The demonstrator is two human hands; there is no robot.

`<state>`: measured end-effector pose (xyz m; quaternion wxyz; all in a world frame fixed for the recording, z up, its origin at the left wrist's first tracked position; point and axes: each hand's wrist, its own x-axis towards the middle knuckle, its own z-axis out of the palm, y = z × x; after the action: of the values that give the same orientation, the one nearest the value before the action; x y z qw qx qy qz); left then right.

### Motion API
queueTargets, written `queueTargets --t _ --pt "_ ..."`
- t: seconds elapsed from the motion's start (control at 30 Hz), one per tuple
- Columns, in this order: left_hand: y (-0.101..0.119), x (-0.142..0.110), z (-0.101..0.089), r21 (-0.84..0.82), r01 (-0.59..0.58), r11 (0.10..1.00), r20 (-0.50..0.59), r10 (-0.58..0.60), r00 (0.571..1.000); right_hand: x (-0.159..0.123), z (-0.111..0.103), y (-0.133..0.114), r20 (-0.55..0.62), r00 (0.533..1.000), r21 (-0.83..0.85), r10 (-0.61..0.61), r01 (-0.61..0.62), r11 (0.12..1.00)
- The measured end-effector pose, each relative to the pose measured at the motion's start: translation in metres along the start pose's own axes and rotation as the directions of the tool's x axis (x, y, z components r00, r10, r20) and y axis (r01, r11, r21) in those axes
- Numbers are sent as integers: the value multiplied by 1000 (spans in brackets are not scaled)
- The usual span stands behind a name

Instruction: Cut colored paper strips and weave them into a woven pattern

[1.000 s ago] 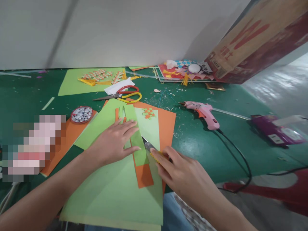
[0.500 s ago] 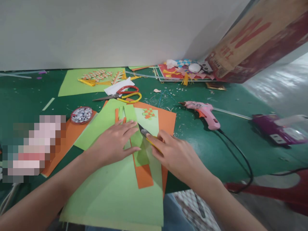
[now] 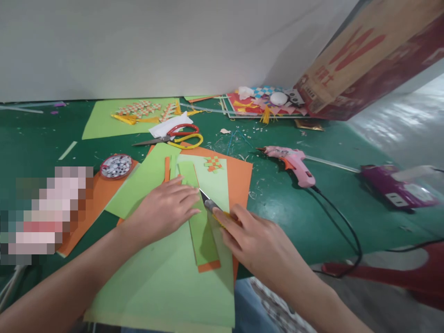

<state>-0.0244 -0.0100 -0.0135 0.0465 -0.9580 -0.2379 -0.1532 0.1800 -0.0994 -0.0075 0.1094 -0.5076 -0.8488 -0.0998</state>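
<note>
My right hand (image 3: 255,236) is closed around a yellow-handled utility knife (image 3: 209,203). Its blade points up and left, with the tip at the right edge of a green paper strip (image 3: 205,240). Flat beside the blade, my left hand (image 3: 168,203) presses its outstretched fingers on the strip. Beneath the green strip lies an orange paper strip (image 3: 209,268), showing at its lower end. Both rest on a large light green sheet (image 3: 166,286). A small woven orange-and-green paper piece (image 3: 212,163) lies above the knife.
Scissors (image 3: 185,134) lie behind the papers. Left of the papers sits a round dish of googly eyes (image 3: 116,166). A pink glue gun (image 3: 291,162) and its cord are to the right. Woven pieces with yellow tassels (image 3: 140,111) lie at the back, and a paper bag (image 3: 343,60) stands back right.
The green strip has slid down toward me and now covers most of the orange strip. Both hands and the knife have shifted slightly nearer to me.
</note>
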Motion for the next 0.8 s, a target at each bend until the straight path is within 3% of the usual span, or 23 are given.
queueTargets --t 0.17,0.3,0.43,0.6,0.8 --pt "-3 -4 8 -31 153 988 54 -151 987 0 2 1 -29 1000 22 8 -8 1000" --pt "-3 -5 9 -59 201 978 108 -194 975 6 7 3 -12 999 19 38 -37 999" --pt "-2 -4 7 -67 213 975 128 -203 971 18 7 5 124 988 7 88 -89 996" --pt "-2 -4 7 -69 211 975 128 -202 971 40 0 9 374 913 -16 161 -167 986" --pt "-3 -5 9 -51 207 977 111 -200 973 57 -3 14 444 884 -15 149 -159 987"
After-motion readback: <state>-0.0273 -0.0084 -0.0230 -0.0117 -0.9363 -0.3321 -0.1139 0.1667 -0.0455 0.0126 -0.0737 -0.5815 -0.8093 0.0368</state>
